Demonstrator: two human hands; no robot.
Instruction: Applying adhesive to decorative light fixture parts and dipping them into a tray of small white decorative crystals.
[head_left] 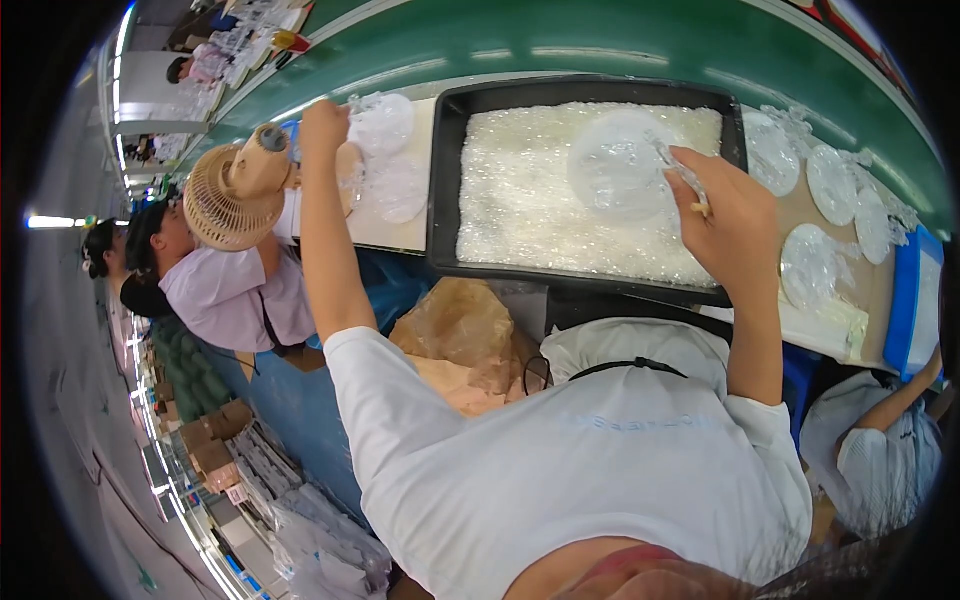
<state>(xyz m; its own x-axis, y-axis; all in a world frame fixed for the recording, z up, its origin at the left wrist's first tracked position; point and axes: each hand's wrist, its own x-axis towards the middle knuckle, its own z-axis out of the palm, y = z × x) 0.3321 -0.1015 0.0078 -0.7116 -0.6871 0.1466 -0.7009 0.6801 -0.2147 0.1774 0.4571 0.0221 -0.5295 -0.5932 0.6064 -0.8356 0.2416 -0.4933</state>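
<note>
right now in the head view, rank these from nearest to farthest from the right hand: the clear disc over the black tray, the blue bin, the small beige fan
1. Clear disc: just left of the right hand, over the black tray, at its fingertips.
2. Blue bin: at the table's right end.
3. Small beige fan: far left, beyond the tray, beside the left hand.

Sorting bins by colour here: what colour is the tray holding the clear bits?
Black tray, seen in the head view, filled with clear glittery pieces.
</note>
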